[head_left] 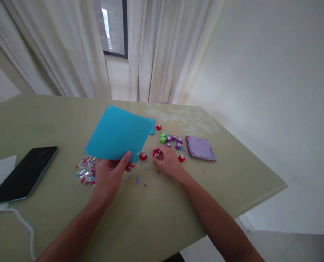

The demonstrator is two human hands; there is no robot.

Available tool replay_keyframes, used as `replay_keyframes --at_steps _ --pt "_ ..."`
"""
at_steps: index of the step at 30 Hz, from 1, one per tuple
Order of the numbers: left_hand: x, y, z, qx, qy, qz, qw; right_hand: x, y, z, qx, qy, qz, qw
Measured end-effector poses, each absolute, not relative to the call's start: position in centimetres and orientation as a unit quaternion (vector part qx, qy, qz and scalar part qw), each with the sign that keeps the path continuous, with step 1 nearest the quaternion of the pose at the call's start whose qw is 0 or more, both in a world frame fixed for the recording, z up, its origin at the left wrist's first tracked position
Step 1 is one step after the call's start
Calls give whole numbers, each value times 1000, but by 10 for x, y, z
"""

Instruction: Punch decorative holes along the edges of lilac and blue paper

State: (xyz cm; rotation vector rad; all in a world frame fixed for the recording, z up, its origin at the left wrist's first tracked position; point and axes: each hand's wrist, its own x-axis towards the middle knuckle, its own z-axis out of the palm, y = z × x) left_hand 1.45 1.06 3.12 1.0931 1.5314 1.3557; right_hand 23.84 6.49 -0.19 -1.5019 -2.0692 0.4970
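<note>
My left hand (111,174) is closed on a square sheet of blue paper (118,134), thumb on top, holding it tilted above the table. Small holes show at the sheet's corners. To its right, my right hand (168,162) pinches a small red craft punch (155,154) with an eye-like white dot, low over the table. Another red punch (143,156) sits between the hands, and one more (182,158) lies just right of my right hand. Beyond my fingers stand green punches (162,139) and several purple punches (173,137).
A stack of purple-topped paper squares (201,148) lies at right; more blue sheets (152,126) lie partly hidden behind the held one. A confetti pile (87,173) is by my left hand, with loose bits (137,181) scattered nearby. A tablet (25,174) and white cable (22,220) are left.
</note>
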Motion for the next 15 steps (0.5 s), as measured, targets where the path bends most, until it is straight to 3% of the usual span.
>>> replay_keyframes --at_steps 9,12,15 --pt "14 13 35 416 607 550 396 236 67 -6 -509 -756 255 323" --pt "14 12 36 414 604 552 399 255 77 1 -582 -735 131 323" --pt "12 12 34 427 607 548 386 271 84 4 -624 -738 34 254"
